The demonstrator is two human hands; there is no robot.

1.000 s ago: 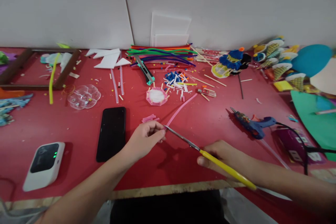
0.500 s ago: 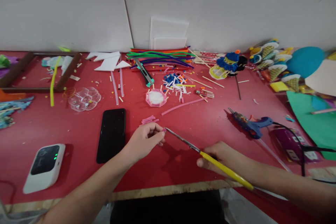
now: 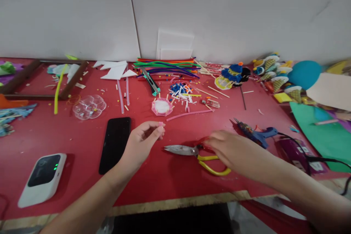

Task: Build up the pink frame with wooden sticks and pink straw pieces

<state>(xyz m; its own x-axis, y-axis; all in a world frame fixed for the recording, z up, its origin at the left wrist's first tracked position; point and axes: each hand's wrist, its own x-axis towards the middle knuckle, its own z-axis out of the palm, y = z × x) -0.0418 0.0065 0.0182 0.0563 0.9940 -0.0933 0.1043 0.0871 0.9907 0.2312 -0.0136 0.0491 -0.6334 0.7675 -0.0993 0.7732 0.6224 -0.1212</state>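
Observation:
My left hand (image 3: 144,139) pinches a small pink piece (image 3: 161,124) between thumb and fingertips, raised a little above the red table. My right hand (image 3: 226,148) is closed at the far handle of the scissors (image 3: 181,150), its fingertips partly hidden. The metal blades point left and look shut; a yellow handle loop shows below the hand. Beyond my left hand sits a pink ring-shaped piece (image 3: 162,106) with a white centre and short pale sticks around its rim. A long pink strip (image 3: 189,114) lies to its right.
A black phone (image 3: 115,145) and a white device (image 3: 42,180) lie to the left. At the right are a glue gun (image 3: 255,132) with a cord and green paper (image 3: 320,135). Behind lie a cutter knife (image 3: 150,81), coloured strips (image 3: 167,66) and small cut pieces (image 3: 181,91).
The scissors have moved away from the pink piece and turned flat onto the table. My right hand has shifted up over their handle. My left hand has moved slightly left and up.

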